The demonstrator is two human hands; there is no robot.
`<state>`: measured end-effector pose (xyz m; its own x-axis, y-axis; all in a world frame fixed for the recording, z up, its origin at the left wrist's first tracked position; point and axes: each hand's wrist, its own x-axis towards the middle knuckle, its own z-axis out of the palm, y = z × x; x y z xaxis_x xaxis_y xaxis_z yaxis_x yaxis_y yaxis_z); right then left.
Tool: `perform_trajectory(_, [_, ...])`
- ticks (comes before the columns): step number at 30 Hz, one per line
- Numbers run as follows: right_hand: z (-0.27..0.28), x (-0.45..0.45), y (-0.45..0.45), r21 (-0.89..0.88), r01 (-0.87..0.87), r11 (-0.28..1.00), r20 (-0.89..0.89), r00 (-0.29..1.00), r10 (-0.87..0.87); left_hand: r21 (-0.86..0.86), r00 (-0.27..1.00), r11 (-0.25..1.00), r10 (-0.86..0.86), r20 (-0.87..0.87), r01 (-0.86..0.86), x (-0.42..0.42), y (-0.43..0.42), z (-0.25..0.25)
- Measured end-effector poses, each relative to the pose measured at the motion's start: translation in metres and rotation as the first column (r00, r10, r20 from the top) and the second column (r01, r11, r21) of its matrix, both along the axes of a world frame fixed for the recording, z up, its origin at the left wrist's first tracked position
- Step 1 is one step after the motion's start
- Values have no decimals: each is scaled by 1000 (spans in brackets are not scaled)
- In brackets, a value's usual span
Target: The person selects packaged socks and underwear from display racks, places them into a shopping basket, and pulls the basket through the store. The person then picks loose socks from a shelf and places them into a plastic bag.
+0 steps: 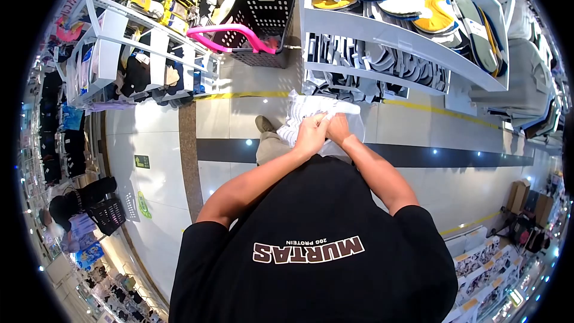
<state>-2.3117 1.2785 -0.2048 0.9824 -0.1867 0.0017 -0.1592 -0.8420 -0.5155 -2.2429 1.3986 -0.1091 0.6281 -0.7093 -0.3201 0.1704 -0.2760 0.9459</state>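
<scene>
A white bundle with grey stripes, partly glossy like clear plastic, is in front of my body; its exact kind is hard to make out. My left hand is closed on its near edge, fingers pinched together. Close beside it, my right hand is closed too, gripping the bundle's right part, with the two hands almost touching. The fingertips of both are partly hidden by the hands themselves. Past the bundle stands a white shelf packed with grey and white packaged goods.
A black shopping basket with a pink handle stands on the floor ahead. Insoles fill the upper right rack. Left is a white display rack. A person with a dark basket is at far left.
</scene>
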Motion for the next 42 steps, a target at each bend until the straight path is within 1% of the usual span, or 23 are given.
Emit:
perform_trajectory(1, [-8, 1, -1, 47, 38, 998, -90, 995, -34, -94, 998, 994, 58, -13, -59, -4, -3, 5])
perform_trajectory(3, [-19, 6, -4, 130, 126, 983, -273, 958, -87, -31, 998, 998, 60, 3, -60, -4, -4, 11])
perform_trajectory(6, [-25, 11, -4, 299, 232, 926, -337, 933, -125, 51, 997, 996, 71, 7, -72, 5, 0, 6])
perform_trajectory(7, [-35, 12, -9, 347, 222, 911, -343, 934, -96, 80, 997, 994, 75, 2, -75, 7, 2, -2])
perform_trajectory(8, [-45, 15, -14, 397, 213, 893, -348, 935, -68, 50, 992, 993, 113, -49, -111, 9, 3, -10])
perform_trajectory(10, [-45, 18, -22, 416, 219, 883, -402, 915, -38, -5, 972, 983, 180, -150, -183, 13, -1, -23])
perform_trajectory(11, [-46, 23, -24, 380, 226, 897, -431, 901, -45, -17, 953, 975, 214, -215, -223, 13, -3, -29])
perform_trajectory(12, [-40, 22, -24, 404, 230, 886, -430, 902, -38, -1, 950, 976, 212, -230, -218, 13, -3, -29])
perform_trajectory(14, [-18, 25, -28, 448, 230, 864, -421, 907, -23, 25, 944, 977, 210, -254, -211, 17, -3, -26])
perform_trajectory(15, [-17, 24, -30, 460, 227, 858, -411, 911, -21, 1, 944, 976, 213, -251, -220, 17, -4, -24])
perform_trajectory(17, [-16, 27, -32, 428, 249, 869, -482, 876, -13, -46, 944, 970, 220, -247, -238, 15, -6, -20])
perform_trajectory(20, [-11, 28, -31, 350, 251, 902, -541, 841, -24, 23, 945, 981, 190, -268, -191, 17, -2, -35])
perform_trajectory(22, [-2, 26, -27, 287, 245, 926, -565, 824, -43, 22, 946, 980, 198, -256, -199, 18, -2, -27])
perform_trajectory(25, [8, 20, -25, 312, 169, 935, -466, 885, -5, -5, 935, 973, 221, -277, -232, 18, -1, -25])
perform_trajectory(31, [-6, 29, -33, 126, 3, 992, -564, 823, 69, -19, 923, 961, 260, -282, -277, 12, -5, -20])
perform_trajectory(32, [-13, 29, -34, 88, -24, 996, -504, 861, 65, -16, 923, 959, 267, -277, -283, 12, -5, -18])
perform_trajectory(33, [-35, 25, -35, 49, -48, 998, -441, 895, 64, -12, 924, 959, 269, -273, -283, 11, -4, -18])
perform_trajectory(36, [-47, 22, -34, -29, -123, 992, -284, 953, 110, -11, 933, 963, 259, -250, -271, 15, -5, -24])
perform_trajectory(37, [-37, 19, -31, -49, -150, 988, -241, 961, 134, -14, 939, 966, 248, -240, -258, 17, -5, -32])
perform_trajectory(38, [-27, 16, -28, 25, -85, 996, -154, 984, 88, -16, 944, 969, 237, -230, -247, 18, -4, -39])
perform_trajectory(40, [27, 17, -18, 185, 26, 982, 12, 1000, -29, 66, 946, 969, 247, -209, -238, 23, -5, -25])
perform_trajectory(41, [25, 13, -18, 60, 15, 998, -68, 998, -10, 106, 947, 966, 252, -198, -235, 26, -6, -20])
perform_trajectory(42, [33, 12, -14, 9, 13, 1000, -45, 999, -13, 76, 940, 961, 278, -198, -268, 30, -9, -23])
